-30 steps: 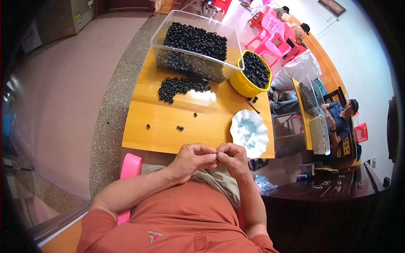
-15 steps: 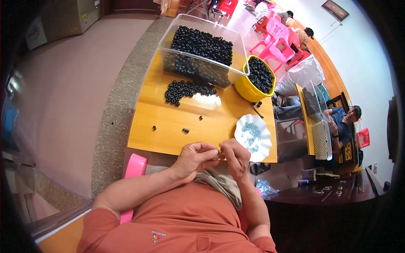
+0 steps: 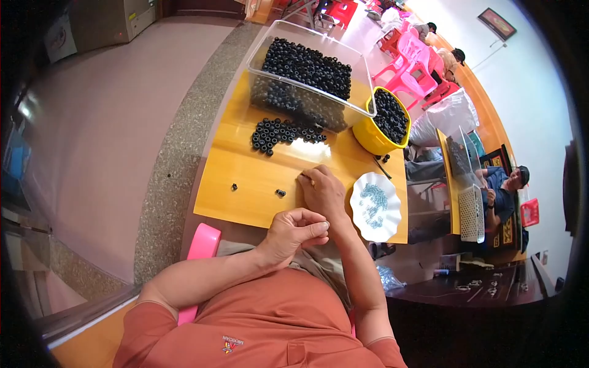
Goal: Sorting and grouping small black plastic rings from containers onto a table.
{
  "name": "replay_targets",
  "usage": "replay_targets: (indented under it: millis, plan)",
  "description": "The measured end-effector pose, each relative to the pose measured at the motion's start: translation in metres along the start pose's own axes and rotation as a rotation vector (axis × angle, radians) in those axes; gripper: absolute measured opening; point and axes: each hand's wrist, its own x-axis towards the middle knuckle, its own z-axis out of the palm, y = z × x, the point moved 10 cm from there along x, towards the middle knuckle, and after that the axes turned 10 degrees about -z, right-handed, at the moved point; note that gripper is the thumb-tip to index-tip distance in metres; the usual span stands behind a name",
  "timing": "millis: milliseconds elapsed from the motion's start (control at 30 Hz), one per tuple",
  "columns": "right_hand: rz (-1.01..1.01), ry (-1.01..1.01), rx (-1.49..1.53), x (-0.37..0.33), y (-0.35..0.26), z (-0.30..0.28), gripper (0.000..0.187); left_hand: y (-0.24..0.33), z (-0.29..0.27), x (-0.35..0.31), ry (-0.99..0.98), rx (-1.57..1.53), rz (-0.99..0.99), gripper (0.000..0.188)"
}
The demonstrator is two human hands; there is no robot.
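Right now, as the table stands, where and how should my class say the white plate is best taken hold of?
Probably pinch the white plate by its wavy rim, coming from the right. The rim there is bare, the pale blue pieces lie further in, and the right hand is over on the left side.

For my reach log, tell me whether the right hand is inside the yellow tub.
No, the right hand is over the orange-brown tabletop, left of the white scalloped dish.
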Motion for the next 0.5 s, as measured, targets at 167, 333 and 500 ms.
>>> replay_targets:
  millis: [167,333,500]
  plan:
    - [-0.030,-0.074,-0.056,-0.001,0.002,0.004,0.016,0.000,0.000,0.001,-0.003,0.000,0.000,0.011]
    - [0.049,0.033,0.157,-0.013,0.011,-0.013,0.011,0.001,-0.001,0.000,0.013,-0.011,-0.005,0.011]
    - [0.281,0.112,0.785,-0.038,0.046,-0.011,0.011,0.006,-0.003,-0.001,0.046,-0.007,0.006,0.011]
